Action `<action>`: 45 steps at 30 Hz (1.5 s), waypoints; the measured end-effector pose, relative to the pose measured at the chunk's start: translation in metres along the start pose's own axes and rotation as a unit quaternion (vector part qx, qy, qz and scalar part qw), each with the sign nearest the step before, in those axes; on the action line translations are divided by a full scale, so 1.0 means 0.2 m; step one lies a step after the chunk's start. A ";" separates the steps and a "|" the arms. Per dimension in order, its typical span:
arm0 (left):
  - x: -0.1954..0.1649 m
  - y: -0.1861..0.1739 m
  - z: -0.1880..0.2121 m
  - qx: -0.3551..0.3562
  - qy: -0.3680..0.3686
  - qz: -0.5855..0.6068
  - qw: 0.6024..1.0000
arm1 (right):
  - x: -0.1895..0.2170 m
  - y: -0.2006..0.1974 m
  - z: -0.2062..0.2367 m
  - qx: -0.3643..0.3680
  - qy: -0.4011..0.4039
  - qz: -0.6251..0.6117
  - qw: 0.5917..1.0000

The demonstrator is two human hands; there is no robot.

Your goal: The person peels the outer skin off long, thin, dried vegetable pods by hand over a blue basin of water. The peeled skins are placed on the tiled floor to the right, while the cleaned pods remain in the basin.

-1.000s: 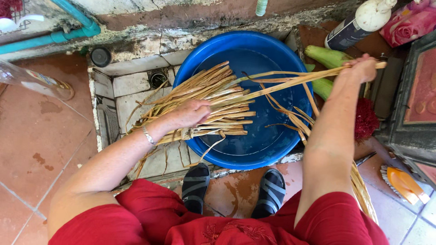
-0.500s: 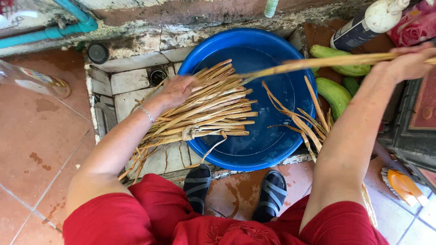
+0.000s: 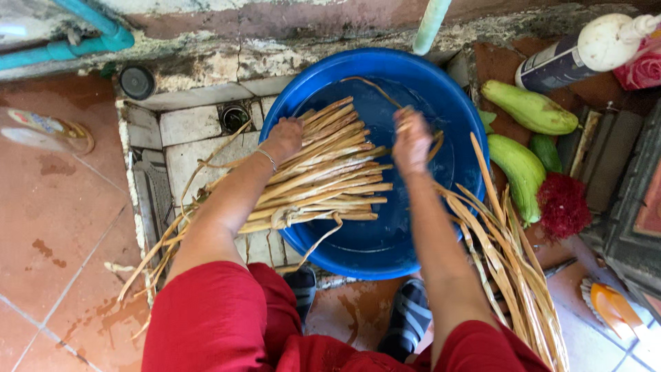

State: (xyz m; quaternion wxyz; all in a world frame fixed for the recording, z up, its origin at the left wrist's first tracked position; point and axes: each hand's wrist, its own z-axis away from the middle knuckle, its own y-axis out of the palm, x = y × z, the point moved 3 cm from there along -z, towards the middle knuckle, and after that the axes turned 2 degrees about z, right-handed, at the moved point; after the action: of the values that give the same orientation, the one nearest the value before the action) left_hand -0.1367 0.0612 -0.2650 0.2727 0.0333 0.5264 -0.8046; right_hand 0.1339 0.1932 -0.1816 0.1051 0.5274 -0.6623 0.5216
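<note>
**Reeds over the blue basin**

Reeds (image 3: pixel 317 176), pale tan and flat, lie in a bundle across the left rim of the blue basin (image 3: pixel 447 103), their cut ends reaching over the water and their long tails trailing down to the near left across the tiles. A strip is tied round the bundle near the basin's rim. My left hand (image 3: pixel 284 138) rests on the far side of this bundle, fingers curled down onto the stalks and pressing them. My right hand (image 3: pixel 411 141) is over the middle of the basin, closed round a single thin strip (image 3: pixel 375 86) that curves away to the far left above the water.

To the right of the basin, a second heap of loose strips (image 3: pixel 513 269) leans against its outer wall and fans out toward the near right. Beyond them lie pale green gourds (image 3: pixel 527 107) and, just beside those, a red tuft (image 3: pixel 564 203). A dark bottle with a white cap (image 3: pixel 575 58) lies at the far right. At the far left a turquoise pipe (image 3: pixel 65 48) runs along the wall, and a floor drain (image 3: pixel 234 117) sits just left of the basin. My dark sandals (image 3: pixel 406 320) stand on the wet tiles near me.
</note>
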 end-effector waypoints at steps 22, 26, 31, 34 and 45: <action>-0.29 -0.24 -0.05 -0.059 0.026 0.372 0.926 | -0.13 -0.07 -0.12 0.031 0.368 -0.226 0.902; -0.44 -0.27 0.07 -0.013 0.081 0.432 0.898 | 0.12 -0.08 -0.24 -0.001 0.388 -0.470 0.792; -0.53 -0.30 0.10 0.053 0.061 0.530 0.844 | 0.25 -0.11 -0.32 0.012 0.339 -0.525 0.780; -0.64 -0.39 0.08 0.026 0.110 0.551 0.827 | 0.28 -0.13 -0.35 -0.008 0.306 -0.489 0.817; -1.07 -0.61 0.00 -0.184 0.287 0.399 0.851 | 0.45 -0.34 -0.40 0.069 0.289 -0.540 0.787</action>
State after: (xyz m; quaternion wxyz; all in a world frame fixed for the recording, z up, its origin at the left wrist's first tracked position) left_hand -0.0132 0.1845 -0.0912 0.4086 0.4191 0.6608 -0.4698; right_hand 0.1175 0.2106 -0.0463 0.5194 0.6295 -0.1699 0.5523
